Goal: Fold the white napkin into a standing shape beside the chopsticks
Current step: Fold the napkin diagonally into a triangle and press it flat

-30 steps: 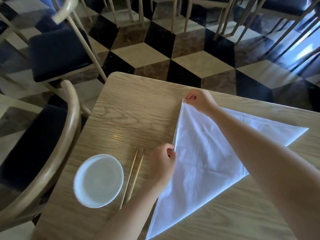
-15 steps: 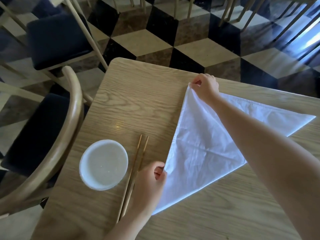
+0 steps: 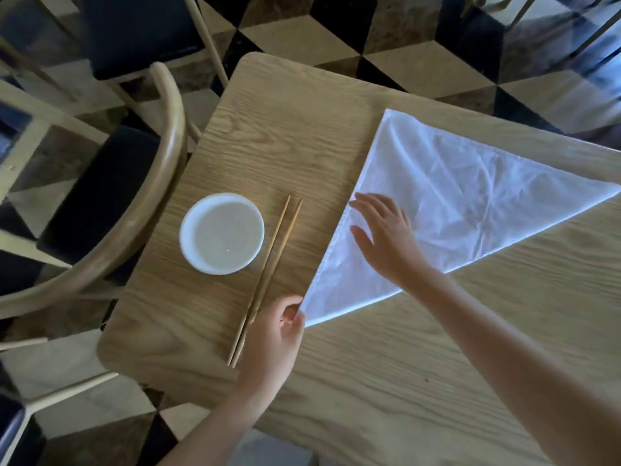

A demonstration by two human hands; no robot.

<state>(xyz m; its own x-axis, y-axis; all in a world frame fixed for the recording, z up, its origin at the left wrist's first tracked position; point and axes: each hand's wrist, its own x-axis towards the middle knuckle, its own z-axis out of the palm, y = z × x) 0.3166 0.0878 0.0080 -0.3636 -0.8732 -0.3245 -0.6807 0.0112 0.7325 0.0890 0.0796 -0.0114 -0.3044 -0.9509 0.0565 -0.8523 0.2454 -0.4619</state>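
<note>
The white napkin [image 3: 470,203] lies flat as a triangle on the table [image 3: 386,381], just right of the chopsticks [image 3: 268,274]. The left hand [image 3: 275,341] pinches its near corner. The right hand [image 3: 386,237] rests on it with fingers spread.

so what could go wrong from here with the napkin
1. The left hand pinches the near corner of the white napkin right beside the chopsticks. Pulling that corner over could knock them out of line, perhaps toward the small white dish.
2. The right hand lies flat on wrinkled cloth. Folding over those creases may leave a limp, lopsided shape that will not stand.
</note>
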